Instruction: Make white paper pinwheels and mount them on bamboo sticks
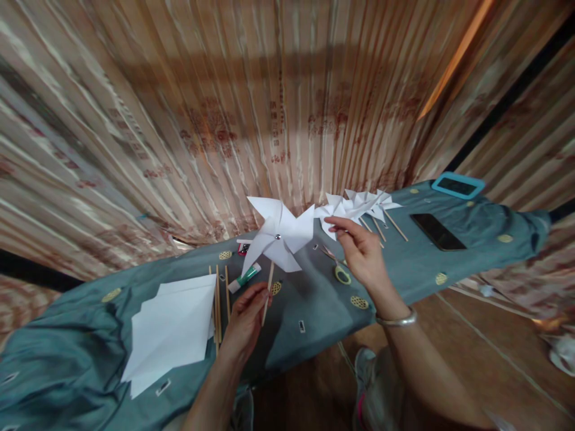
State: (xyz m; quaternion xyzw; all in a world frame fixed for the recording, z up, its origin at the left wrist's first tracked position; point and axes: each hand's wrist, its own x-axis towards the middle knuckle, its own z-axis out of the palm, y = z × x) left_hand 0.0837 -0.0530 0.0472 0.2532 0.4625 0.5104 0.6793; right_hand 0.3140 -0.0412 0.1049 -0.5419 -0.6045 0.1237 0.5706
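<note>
A white paper pinwheel [290,233] with a silver pin at its centre is held up on a thin wooden stick [268,293]. My left hand [247,314] pinches that stick below the blades. To the right of the pinwheel, my right hand [357,245] hangs above the cloth with its index finger stretched out, apart from the blades and holding nothing I can see. Beneath it lie scissors [342,275] with yellow-green handles. Behind that hand, several finished white pinwheels [359,203] on sticks lie in a row.
A greenish cloth [287,347] covers the narrow table. White paper sheets [173,329], loose wooden sticks [218,305], a green-and-white glue tube [245,277] and a small red box [243,248] lie left. A dark phone [438,231] and a blue-framed tablet [458,185] lie right. A curtain [269,120] hangs behind.
</note>
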